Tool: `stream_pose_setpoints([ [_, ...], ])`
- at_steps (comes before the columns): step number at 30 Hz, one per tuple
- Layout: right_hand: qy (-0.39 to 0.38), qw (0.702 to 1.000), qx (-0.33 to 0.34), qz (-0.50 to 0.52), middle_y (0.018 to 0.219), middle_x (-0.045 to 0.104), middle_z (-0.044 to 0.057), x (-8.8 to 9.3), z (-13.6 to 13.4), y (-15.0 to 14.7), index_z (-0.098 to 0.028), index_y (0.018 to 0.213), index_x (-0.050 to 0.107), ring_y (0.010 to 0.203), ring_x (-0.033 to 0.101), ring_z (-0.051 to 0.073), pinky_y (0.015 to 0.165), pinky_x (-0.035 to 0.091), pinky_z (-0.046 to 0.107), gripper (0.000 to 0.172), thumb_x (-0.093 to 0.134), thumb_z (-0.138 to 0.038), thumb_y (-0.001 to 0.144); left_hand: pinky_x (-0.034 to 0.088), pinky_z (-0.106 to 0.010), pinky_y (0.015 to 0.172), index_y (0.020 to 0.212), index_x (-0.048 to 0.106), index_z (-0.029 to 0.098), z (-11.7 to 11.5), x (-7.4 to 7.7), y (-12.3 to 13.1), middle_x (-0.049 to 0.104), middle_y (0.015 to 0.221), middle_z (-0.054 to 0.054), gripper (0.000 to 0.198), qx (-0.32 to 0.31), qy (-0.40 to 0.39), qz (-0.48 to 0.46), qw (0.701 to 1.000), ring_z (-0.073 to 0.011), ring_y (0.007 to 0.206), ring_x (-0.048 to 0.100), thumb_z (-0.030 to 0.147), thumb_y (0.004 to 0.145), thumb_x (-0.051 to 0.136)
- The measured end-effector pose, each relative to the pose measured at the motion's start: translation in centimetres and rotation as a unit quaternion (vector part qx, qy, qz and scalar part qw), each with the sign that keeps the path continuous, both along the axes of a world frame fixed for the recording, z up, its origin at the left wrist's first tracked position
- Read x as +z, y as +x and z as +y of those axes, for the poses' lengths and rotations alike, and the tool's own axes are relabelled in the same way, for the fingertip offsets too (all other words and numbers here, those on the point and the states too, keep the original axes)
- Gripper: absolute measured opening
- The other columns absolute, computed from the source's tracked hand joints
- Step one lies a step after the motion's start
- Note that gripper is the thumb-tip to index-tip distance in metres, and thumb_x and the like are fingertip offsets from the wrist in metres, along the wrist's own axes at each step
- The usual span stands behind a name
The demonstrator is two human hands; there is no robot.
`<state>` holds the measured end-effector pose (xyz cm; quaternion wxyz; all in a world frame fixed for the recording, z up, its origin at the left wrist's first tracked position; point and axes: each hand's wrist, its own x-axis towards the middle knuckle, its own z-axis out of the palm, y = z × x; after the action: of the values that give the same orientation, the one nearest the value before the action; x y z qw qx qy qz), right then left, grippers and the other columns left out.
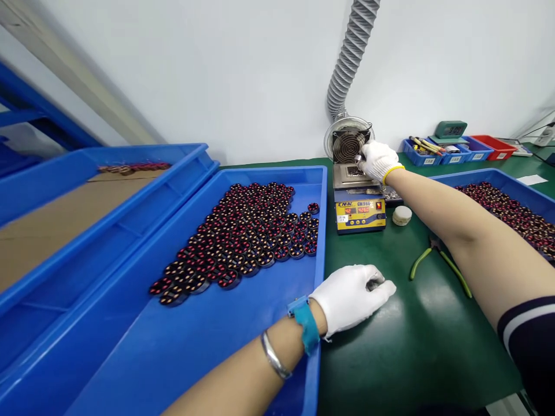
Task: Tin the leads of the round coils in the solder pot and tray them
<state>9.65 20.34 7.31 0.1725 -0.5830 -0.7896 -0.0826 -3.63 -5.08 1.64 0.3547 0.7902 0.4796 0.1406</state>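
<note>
My right hand (380, 162), in a white glove with a yellow cuff, reaches to the solder pot (347, 179) against the wall. Its fingers are closed on a small round coil part (359, 158), mostly hidden by the glove, over the pot's metal top. Below, the pot's yellow control box (361, 215) shows red digits. My left hand (353, 297), also white-gloved, rests on the green table beside the tray's rim, its thumb and fingers loosely curved with a gap and nothing visible between them. Many round dark coil parts (247, 231) with red and tan tops stand in the blue tray (277, 312).
Green-handled cutters (414, 264) and a round whitish block (402, 216) lie right of the pot. Another blue tray (498, 176) of parts stands at the right. Small bins (494, 151) and a green clock (451, 130) are behind. A grey duct (353, 58) rises above the pot's fan.
</note>
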Motion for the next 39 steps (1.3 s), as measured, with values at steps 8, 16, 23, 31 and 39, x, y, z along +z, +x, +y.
stream_pose_setpoints([
  [8, 0.015, 0.999, -0.003, -0.03, 0.11, 0.057, 0.013, -0.6, 0.0, 0.0, -0.014, 0.105, 0.064, 0.096, 0.057, 0.03, 0.084, 0.049, 0.041, 0.034, 0.055, -0.04, 0.084, 0.046, -0.028, 0.068, 0.094, 0.071, 0.02, 0.0, 0.1, 0.0, 0.072, 0.088, -0.005, 0.045, -0.009, -0.011, 0.009, 1.0, -0.0199, 0.078, 0.064, 0.056, 0.083, 0.047],
  [16, 0.023, 0.998, -0.026, 0.052, 0.108, 0.059, 0.012, 0.2, -0.5, 0.2, -0.017, 0.1, 0.067, 0.095, 0.058, 0.03, 0.082, 0.049, 0.042, 0.034, 0.057, -0.045, 0.083, 0.049, -0.029, 0.07, 0.107, 0.067, 0.017, -0.1, -0.1, 0.4, 0.07, 0.087, -0.005, 0.049, 0.082, -0.041, -0.104, 0.99, -0.0192, 0.077, 0.063, 0.056, 0.078, 0.057],
  [23, -0.106, 0.953, -0.008, 0.283, 0.073, 0.064, 0.004, 0.6, -7.7, 0.4, -0.016, 0.093, 0.07, 0.074, 0.062, 0.018, 0.072, 0.05, 0.027, 0.04, 0.068, -0.051, 0.074, 0.052, -0.028, 0.074, 0.125, 0.051, 0.011, 1.3, 0.2, 0.0, 0.067, 0.101, -0.011, 0.06, 0.282, -0.062, -0.421, 0.86, -0.0138, 0.079, 0.064, 0.036, 0.075, 0.071],
  [31, -0.221, 0.868, 0.213, 0.39, 0.109, 0.065, 0.006, -3.4, -16.5, -1.1, -0.018, 0.125, 0.057, 0.096, 0.062, 0.019, 0.085, 0.052, 0.029, 0.048, 0.066, -0.029, 0.079, 0.055, -0.029, 0.074, 0.112, 0.063, 0.012, 2.4, -0.1, -0.5, 0.07, 0.1, -0.009, 0.045, 0.341, -0.028, -0.53, 0.776, -0.0169, 0.084, 0.066, 0.023, 0.07, 0.073],
  [39, -0.342, 0.865, 0.23, 0.285, 0.081, 0.068, 0.002, -1.2, -15.7, 1.2, -0.02, 0.106, 0.068, 0.068, 0.064, 0.015, 0.064, 0.053, 0.024, 0.024, 0.06, -0.032, 0.086, 0.054, -0.027, 0.068, 0.107, 0.064, 0.007, 2.1, 0.2, -0.7, 0.069, 0.084, -0.005, 0.039, 0.318, -0.049, -0.509, 0.798, -0.011, 0.066, 0.063, 0.02, 0.071, 0.07],
])
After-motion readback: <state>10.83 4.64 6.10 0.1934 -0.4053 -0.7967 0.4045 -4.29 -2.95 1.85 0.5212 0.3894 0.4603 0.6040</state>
